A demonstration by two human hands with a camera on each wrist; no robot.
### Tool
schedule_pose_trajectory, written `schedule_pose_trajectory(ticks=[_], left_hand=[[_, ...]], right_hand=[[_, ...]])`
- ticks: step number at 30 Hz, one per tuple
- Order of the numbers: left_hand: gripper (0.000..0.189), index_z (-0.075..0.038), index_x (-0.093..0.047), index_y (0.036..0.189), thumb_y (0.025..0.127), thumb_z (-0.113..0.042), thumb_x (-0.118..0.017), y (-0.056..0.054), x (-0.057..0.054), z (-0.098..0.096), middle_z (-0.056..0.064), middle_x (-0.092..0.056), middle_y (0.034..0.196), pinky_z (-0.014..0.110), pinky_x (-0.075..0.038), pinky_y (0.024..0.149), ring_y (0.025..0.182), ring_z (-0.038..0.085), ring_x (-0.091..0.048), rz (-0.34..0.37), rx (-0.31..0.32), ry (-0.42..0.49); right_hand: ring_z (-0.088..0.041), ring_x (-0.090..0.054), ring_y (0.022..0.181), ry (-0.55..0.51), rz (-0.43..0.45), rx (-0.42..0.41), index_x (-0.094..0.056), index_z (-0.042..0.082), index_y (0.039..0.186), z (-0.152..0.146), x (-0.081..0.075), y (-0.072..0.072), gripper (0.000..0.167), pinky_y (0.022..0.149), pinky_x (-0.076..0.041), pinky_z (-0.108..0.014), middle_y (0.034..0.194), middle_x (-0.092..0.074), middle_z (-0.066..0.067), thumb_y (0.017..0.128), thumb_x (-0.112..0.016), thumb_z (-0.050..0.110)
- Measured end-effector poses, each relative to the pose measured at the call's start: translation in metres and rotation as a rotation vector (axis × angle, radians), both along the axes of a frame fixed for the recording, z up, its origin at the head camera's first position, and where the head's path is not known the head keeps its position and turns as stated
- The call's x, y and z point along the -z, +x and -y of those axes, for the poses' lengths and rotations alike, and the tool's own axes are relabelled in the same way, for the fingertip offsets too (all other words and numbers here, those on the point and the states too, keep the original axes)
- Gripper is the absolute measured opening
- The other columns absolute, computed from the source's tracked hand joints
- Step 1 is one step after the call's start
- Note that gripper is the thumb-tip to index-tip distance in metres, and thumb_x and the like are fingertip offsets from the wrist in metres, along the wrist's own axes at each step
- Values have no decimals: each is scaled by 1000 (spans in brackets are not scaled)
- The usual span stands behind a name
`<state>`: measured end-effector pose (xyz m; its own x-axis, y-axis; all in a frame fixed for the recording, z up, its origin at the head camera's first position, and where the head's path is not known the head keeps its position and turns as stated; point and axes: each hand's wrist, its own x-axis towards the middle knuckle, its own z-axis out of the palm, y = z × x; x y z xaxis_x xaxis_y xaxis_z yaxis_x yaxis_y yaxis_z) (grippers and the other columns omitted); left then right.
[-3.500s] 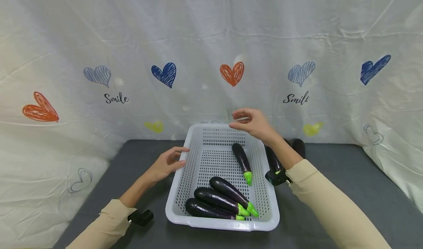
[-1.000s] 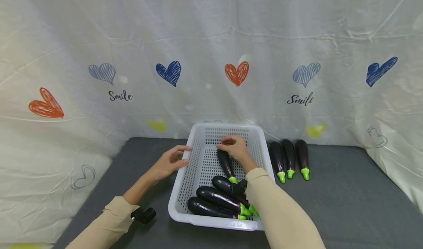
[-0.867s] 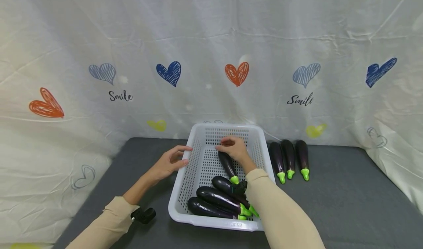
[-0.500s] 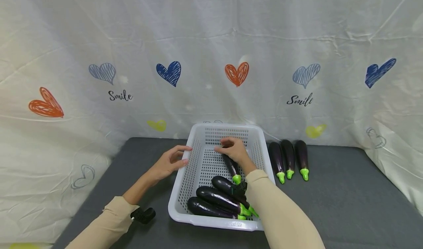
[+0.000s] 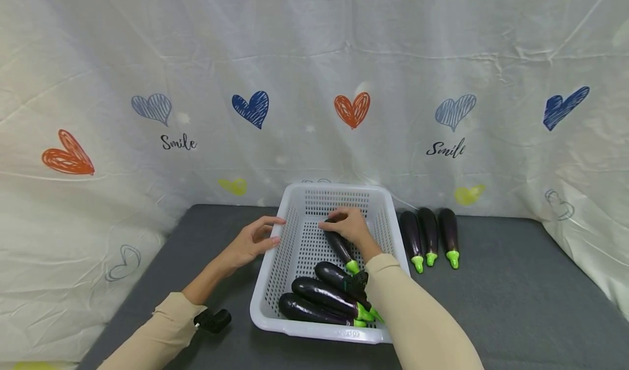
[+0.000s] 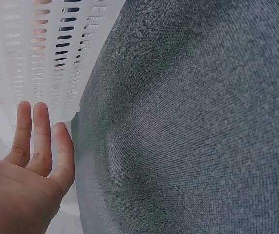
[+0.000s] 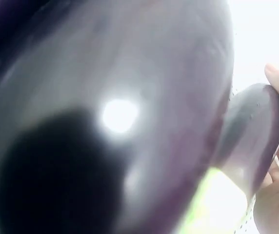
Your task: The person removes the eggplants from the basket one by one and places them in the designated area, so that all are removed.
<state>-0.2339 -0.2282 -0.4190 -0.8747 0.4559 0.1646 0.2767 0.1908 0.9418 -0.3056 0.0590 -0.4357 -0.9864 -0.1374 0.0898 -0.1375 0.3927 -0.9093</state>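
A white perforated plastic basket (image 5: pixel 275 324) stands on the table. Inside it, my right hand (image 5: pixel 351 227) grips the rounded dark end of an eggplant (image 5: pixel 340 248), whose green stem end points toward me. The right wrist view shows thumb and fingers around that eggplant (image 7: pixel 249 129), while another one fills the near side, blurred. Several more eggplants (image 5: pixel 314 309) lie slanted at the basket's front, their stems partly behind my right sleeve. Against the basket's left rim rests my left hand (image 5: pixel 248 243), fingers spread and fairly straight; the left wrist view shows its palm (image 6: pixel 20 195) beside the perforated wall.
Three eggplants (image 5: pixel 429 236) lie side by side on the dark grey tabletop (image 5: pixel 501 288), just right of the basket, stems toward me. A pale curtain (image 5: pixel 300 75) printed with hearts hangs behind the table.
My right hand has come from above the basket's back right rim down onto the eggplant inside. That eggplant has shifted left, then turned slightly. My left hand stays at the rim.
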Motion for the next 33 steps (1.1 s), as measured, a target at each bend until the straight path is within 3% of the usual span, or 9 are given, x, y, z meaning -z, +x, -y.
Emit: schedule_pose_trajectory(ticks=[5, 12, 19, 26, 33], left_hand=[[46, -9, -49, 147, 104, -14, -63, 0, -1, -1, 25, -55, 132, 49, -56, 84, 110, 37, -61, 0, -3, -3], [46, -9, -48, 147, 104, -14, -63, -1, -1, -1, 25, -54, 133, 49, -56, 83, 110, 37, -61, 6, -2, 3], [46, -9, -49, 147, 104, -14, -63, -2, -1, -2, 25, -54, 133, 48, -56, 83, 110, 37, -61, 4, -5, -3], [46, -10, -48, 147, 104, -15, -63, -1, -3, -2, 25, -54, 134, 50, -55, 84, 111, 37, -60, 11, -10, -12], [46, -9, -48, 147, 104, -14, -62, 0, -1, -1, 25, -53, 134, 49, -55, 84, 112, 38, -60, 6, -9, -12]], right_hand=[[-26, -66, 96, 10, -12, -3, -77, 1, 104, 1, -2, -1, 32, 90, -51, -42, 102, -73, -9, 79, -91, 16], [-28, -65, 105, -83, -18, -14, -75, -1, 109, 3, -4, -6, 29, 96, -49, -43, 110, -72, -11, 84, -85, 11], [-30, -63, 108, -90, -40, -38, -74, -1, 112, 4, -11, -7, 27, 96, -48, -46, 114, -71, -12, 89, -81, 12], [-32, -60, 116, -92, -14, -33, -72, 1, 119, 3, -23, -8, 32, 97, -47, -48, 122, -67, -15, 92, -79, 18], [-33, -59, 115, -87, 45, -40, -70, 4, 126, 2, -31, -10, 45, 97, -47, -48, 127, -64, -18, 87, -84, 22]])
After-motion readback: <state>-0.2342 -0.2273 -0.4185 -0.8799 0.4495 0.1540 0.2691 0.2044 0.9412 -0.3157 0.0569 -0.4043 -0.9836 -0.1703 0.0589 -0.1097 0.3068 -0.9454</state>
